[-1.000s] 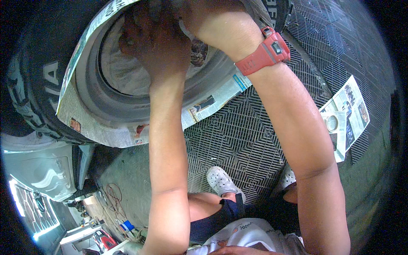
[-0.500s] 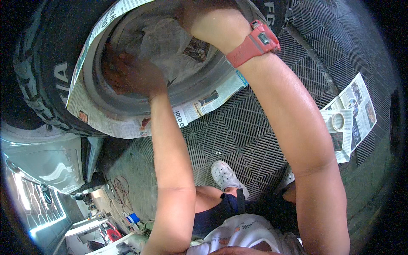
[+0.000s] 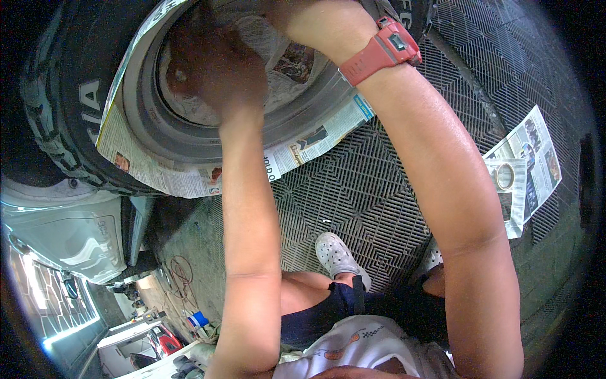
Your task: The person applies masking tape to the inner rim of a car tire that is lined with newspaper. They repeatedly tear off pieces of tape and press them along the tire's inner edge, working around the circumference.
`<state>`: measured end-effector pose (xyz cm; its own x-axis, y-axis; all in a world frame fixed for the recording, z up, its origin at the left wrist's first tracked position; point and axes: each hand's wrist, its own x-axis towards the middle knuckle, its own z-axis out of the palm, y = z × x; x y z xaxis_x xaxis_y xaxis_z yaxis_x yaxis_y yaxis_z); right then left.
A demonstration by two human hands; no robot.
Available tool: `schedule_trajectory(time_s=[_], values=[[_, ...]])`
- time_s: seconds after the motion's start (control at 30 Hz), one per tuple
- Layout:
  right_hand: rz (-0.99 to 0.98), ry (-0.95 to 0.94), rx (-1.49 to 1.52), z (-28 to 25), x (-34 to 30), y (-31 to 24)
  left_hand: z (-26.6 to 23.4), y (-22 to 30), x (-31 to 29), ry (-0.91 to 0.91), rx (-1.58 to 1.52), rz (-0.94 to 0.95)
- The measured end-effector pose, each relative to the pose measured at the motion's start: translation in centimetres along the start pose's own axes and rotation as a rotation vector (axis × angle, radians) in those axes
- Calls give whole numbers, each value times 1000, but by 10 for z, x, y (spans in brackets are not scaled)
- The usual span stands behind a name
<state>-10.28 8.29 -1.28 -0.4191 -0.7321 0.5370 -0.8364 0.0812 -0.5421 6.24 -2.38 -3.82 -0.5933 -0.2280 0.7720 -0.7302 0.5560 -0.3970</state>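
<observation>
My left hand (image 3: 221, 72) reaches inside a wheel rim (image 3: 151, 120), over newspaper (image 3: 287, 85) that lines its inner face. Dim and somewhat blurred, its fingers look spread against the paper. My right hand (image 3: 293, 16) is at the rim's upper right; its fingers are lost in shadow and past the top edge. A red watch (image 3: 394, 44) is on my right wrist. Around the rim, a band of newspaper (image 3: 183, 183) stands between the metal and the black knobbly tire (image 3: 57, 120).
Newspaper sheets (image 3: 536, 161) and a roll of tape (image 3: 505, 177) lie on the ribbed floor tiles (image 3: 328, 183) at right. A light-coloured vehicle body (image 3: 69, 240) stands at left. A coiled hose (image 3: 182, 271) and a blue object (image 3: 197, 319) are lower left, near a white cabinet (image 3: 123, 354).
My left hand has moved up and rightward inside the rim, from its lower left side toward the papered middle. My right arm has hardly shifted.
</observation>
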Motion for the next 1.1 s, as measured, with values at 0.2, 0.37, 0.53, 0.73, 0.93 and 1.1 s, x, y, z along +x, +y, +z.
schedule_trajectory(time_s=[0.2, 0.37, 0.53, 0.73, 0.93, 1.1], values=[[-75, 154, -1, 7, 0, 1, -27, 29, 29, -35, -227, 133], [-117, 207, 45, 16, -9, 2, -22, 34, 38, -110, -301, 151], [-245, 364, 139, 49, -41, 8, -25, 25, 38, -106, -226, 300], [-168, 233, 163, 16, -68, 14, -17, 20, 39, -172, -160, 271], [-125, 221, 200, 9, -76, 14, -15, 16, 36, -170, -36, 329], [-105, 221, 211, 6, -77, 16, -19, 21, 38, -167, -8, 339]])
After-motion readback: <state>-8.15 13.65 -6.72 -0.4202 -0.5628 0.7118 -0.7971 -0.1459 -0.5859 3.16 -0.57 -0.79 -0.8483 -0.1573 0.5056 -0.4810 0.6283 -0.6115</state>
